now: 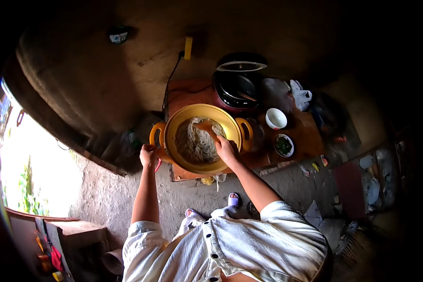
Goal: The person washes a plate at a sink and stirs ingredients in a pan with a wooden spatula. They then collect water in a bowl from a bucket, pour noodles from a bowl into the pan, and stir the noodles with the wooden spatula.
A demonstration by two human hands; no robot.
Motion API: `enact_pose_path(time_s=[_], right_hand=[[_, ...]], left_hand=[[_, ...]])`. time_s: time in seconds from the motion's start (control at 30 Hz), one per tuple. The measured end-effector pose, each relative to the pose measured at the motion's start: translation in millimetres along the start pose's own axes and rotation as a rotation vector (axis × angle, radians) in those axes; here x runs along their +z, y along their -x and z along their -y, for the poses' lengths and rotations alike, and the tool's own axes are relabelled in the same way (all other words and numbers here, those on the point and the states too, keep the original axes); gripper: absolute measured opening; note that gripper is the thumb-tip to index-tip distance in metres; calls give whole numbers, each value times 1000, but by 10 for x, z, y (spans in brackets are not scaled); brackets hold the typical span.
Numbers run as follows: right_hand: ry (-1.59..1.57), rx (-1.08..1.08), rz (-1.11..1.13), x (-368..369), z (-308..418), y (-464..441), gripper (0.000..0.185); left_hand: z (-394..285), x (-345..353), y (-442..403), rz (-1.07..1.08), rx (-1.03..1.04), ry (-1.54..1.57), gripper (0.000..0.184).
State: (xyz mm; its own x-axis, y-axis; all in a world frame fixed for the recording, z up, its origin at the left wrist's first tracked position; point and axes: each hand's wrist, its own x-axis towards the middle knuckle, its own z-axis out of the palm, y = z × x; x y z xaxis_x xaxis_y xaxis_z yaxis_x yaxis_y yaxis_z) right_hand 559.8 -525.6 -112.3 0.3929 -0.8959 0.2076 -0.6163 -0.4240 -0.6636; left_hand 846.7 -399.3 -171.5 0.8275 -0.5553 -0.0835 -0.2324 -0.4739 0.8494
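Note:
A wide yellow pot (181,113) with orange loop handles on both sides stands on the reddish-brown table. Inside it lie pale noodle-like strands (199,145) in some liquid. My right hand (226,149) is closed around a brown spatula (205,125), its blade among the strands. At the pot's lower left, my left hand (148,155) is closed by an orange handle-like part (164,155) that juts from the pot's side. The fingertips of that hand are partly hidden.
Behind the pot is an open rice cooker (237,89). To its right stand a white bowl (276,119) and a bowl of chopped greens (283,145) on the table (308,134). A white plastic bag (301,95) lies behind them. A bright doorway (37,160) opens on the left.

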Motion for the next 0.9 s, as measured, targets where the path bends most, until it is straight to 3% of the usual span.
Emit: enact_pose_path(time_s=[0.07,0.13,0.2,0.27,0.37,0.4,0.43,0.57,0.63,0.8,0.9], right_hand=[[-121,-57,-91,143,-142,-216,28],[-33,44,-104,101,-206,-266,29],[31,38,-19,-9,-333,-190,29],[22,172,177,-138,-432,-106,26],[-218,243,299,-510,-514,46,23],[-131,318,383,-886,-55,82,25],[-41,47,340,-896,-338,50,27],[253,41,356,-1293,27,66,21],[367,7,475,-1297,147,116,21],[-84,-41,153,-549,-83,43,24],[-128,-19,165,-337,43,-191,23]], left_hand=[[67,30,-49,-2,19,29,25],[128,33,-81,15,1,32,25],[85,58,-74,39,-18,37,25],[96,46,-58,26,7,56,25],[134,56,-75,-15,53,12,25],[80,34,-43,-12,55,9,25],[33,9,-19,5,34,34,25],[11,11,-6,11,6,63,25],[38,22,-18,4,25,69,24],[21,21,-35,-11,29,26,26],[3,4,-7,-8,24,0,27]])
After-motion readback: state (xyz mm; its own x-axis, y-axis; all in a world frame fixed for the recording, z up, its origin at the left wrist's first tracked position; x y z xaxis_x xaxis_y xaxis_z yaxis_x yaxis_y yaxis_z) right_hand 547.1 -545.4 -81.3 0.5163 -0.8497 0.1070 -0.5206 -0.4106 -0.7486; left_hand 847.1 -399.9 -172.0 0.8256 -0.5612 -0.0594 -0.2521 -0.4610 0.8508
